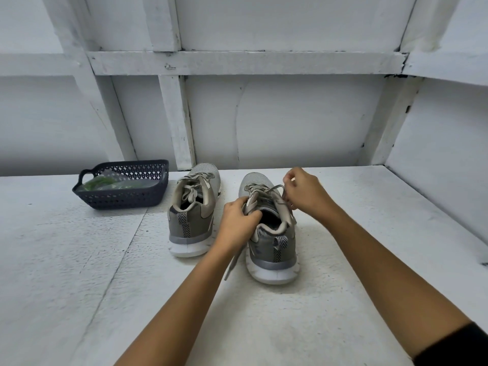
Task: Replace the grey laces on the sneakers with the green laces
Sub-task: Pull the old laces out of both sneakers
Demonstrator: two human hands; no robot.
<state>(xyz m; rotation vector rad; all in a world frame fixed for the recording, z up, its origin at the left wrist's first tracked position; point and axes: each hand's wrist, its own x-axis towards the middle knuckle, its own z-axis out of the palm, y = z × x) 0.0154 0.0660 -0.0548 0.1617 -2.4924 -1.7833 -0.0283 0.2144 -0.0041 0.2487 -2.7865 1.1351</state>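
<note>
Your left grip (239,220) clasping the collar of the right-hand sneaker (272,241) on the worktop (343,286), your right grip (303,192) pinching its grey lace (231,264) over the eyelets, green laces (101,184) in the basket (126,202) well left

A bare, makeshift work booth: white-painted panel walls (290,120) braced with wooden battens (245,63) around a rough white tabletop (79,260).

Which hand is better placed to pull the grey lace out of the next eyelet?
The right hand: its fingers pinch the grey lace over the sneaker's eyelets; the left hand grips its collar, steadying it.
</note>
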